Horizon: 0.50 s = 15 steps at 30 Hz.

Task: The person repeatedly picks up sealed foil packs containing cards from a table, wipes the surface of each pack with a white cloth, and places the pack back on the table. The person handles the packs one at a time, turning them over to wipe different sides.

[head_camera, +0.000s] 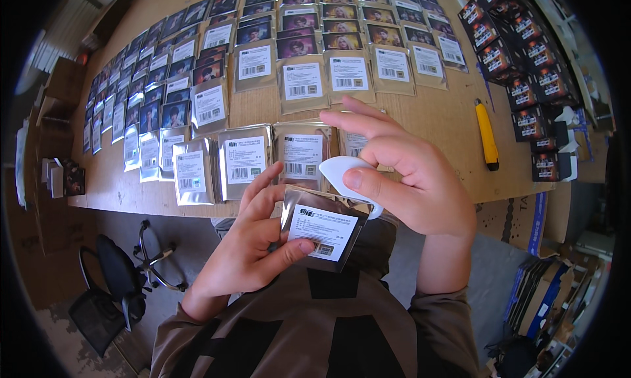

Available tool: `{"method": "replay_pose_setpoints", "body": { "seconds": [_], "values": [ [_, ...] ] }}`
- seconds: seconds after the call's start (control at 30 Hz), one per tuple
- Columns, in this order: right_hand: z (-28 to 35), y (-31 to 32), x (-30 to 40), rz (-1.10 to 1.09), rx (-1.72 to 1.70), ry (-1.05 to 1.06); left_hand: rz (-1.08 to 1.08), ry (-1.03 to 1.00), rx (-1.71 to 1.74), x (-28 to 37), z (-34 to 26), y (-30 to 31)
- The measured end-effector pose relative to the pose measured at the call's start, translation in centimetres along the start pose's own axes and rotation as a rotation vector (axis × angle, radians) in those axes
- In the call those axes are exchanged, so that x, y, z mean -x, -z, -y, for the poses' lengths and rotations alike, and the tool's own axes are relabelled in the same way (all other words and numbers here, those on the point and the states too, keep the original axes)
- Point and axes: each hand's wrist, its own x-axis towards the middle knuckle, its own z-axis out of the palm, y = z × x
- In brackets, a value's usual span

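Observation:
My left hand (256,240) grips a shiny foil card packet (323,230) in front of my chest, thumb over its white printed label. Between the thumb and fingers of my right hand (414,181) is a small white plastic cutter (345,178). Its narrow end meets the packet's top right corner, though my thumb partly hides the tool. Just beyond, at the table's near edge, stand stacks of similar packets: one at the left (190,173), one beside it (245,156) and another in the middle (300,151). A further stack (352,141) is partly covered by my right hand.
Overlapping rows of packets and picture cards (298,47) spread over the wooden table (251,104). A yellow utility knife (485,136) lies at the right. Dark printed boxes (535,82) are piled along the right side. On the floor are an office chair (116,279) and flattened cardboard (535,299).

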Motion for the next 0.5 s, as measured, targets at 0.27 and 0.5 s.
{"method": "replay_pose_setpoints", "body": {
  "seconds": [0.27,0.5],
  "values": [
    [0.71,0.04,0.21,-0.033,-0.038,0.015,-0.015,-0.034,-0.043,0.05,-0.46,0.30],
    [0.74,-0.47,-0.08,-0.009,-0.010,-0.002,-0.035,-0.077,-0.084,-0.47,-0.81,0.06]
  ]
}}
